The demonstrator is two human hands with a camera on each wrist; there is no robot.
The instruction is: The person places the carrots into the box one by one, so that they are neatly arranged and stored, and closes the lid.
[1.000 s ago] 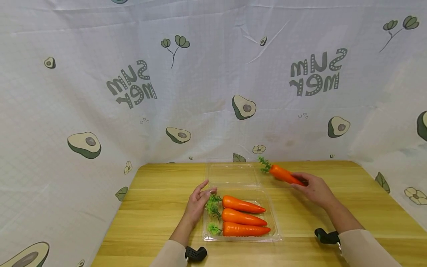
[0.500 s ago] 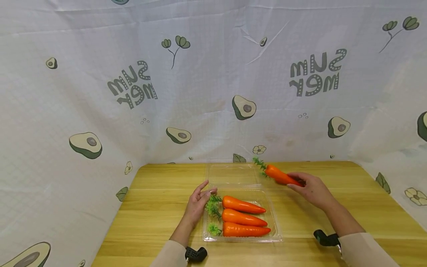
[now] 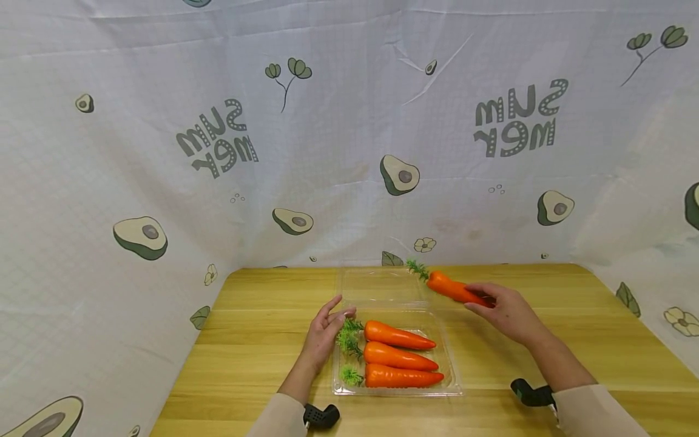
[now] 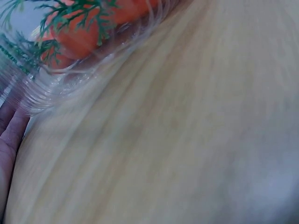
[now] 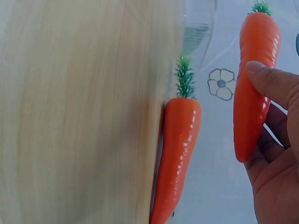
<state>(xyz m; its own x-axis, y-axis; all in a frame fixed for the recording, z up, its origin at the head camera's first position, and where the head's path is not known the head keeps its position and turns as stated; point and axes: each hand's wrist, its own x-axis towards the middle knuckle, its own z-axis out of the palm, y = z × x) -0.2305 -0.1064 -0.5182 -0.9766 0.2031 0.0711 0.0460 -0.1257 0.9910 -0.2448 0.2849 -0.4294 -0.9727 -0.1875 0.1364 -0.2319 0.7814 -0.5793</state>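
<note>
My right hand point(image 3: 505, 311) pinches an orange carrot point(image 3: 452, 288) near its narrow end, with the green top pointing back left. In the right wrist view, my thumb presses the held carrot point(image 5: 257, 88) and fingers show behind it. A second carrot point(image 5: 178, 149) lies by the table surface there; it is mostly hidden in the head view. Three carrots point(image 3: 400, 355) lie side by side in a clear plastic container point(image 3: 453, 373), green tops leftward. My left hand point(image 3: 323, 334) rests at the container's left side, fingers loosely extended; its fingers point(image 4: 16, 123) appear against the wall in the left wrist view.
The container's hinged lid point(image 3: 379, 285) lies folded back toward the rear of the wooden table point(image 3: 246, 352). A white printed curtain point(image 3: 338, 133) hangs behind the table and along both sides. Black wrist cameras point(image 3: 321, 416) sit at both sleeves.
My right hand has moved slightly left with its carrot, bringing the green top near the lid's right edge. My left hand and the three boxed carrots stay where they were.
</note>
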